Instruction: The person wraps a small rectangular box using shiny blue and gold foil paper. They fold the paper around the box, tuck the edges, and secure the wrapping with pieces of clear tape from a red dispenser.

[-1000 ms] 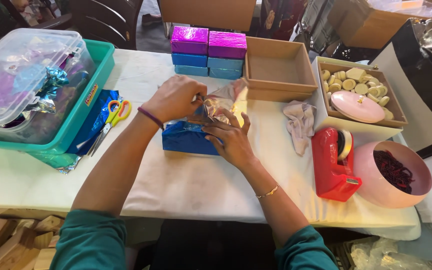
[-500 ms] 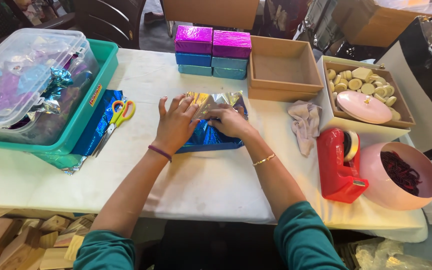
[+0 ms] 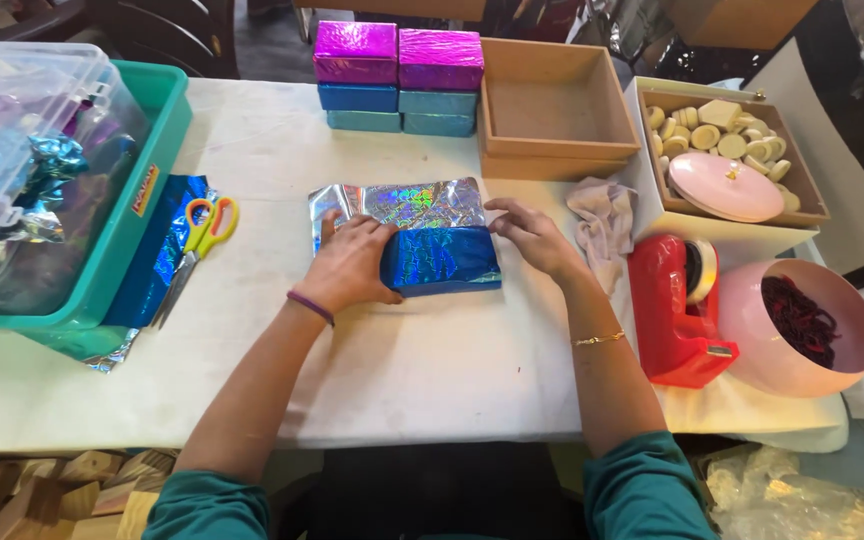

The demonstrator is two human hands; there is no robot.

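Blue-foil-wrapped box [image 3: 442, 260] lies on the white table [image 3: 402, 370] at its centre, on a sheet of silver holographic foil [image 3: 397, 205] whose free edge spreads toward twelve o'clock. Left hand [image 3: 352, 265] lies flat with fingers spread, pressing the box's nine o'clock end and the foil beside it; it grips nothing. Right hand [image 3: 532, 235] rests at the box's three o'clock end, fingers loosely spread, fingertips touching the foil edge, also gripping nothing.

At three o'clock from the box stands a red tape dispenser [image 3: 674, 315], and just beyond it a pink bowl [image 3: 802, 335] with dark red shreds inside. A crumpled pale cloth [image 3: 602, 215] lies just beside the right hand, toward two o'clock. At nine o'clock, yellow-handled scissors [image 3: 202, 240] rest on a strip of blue foil [image 3: 157, 265], beside a teal tray [image 3: 127, 225] bearing a clear plastic bin [image 3: 22, 130].

Farther off, at twelve o'clock, stacked purple and blue wrapped boxes [image 3: 397, 75] stand beside an open cardboard box [image 3: 552, 115]. At two o'clock another box [image 3: 742, 165] holds pale round pieces and a pink lid [image 3: 724, 187].
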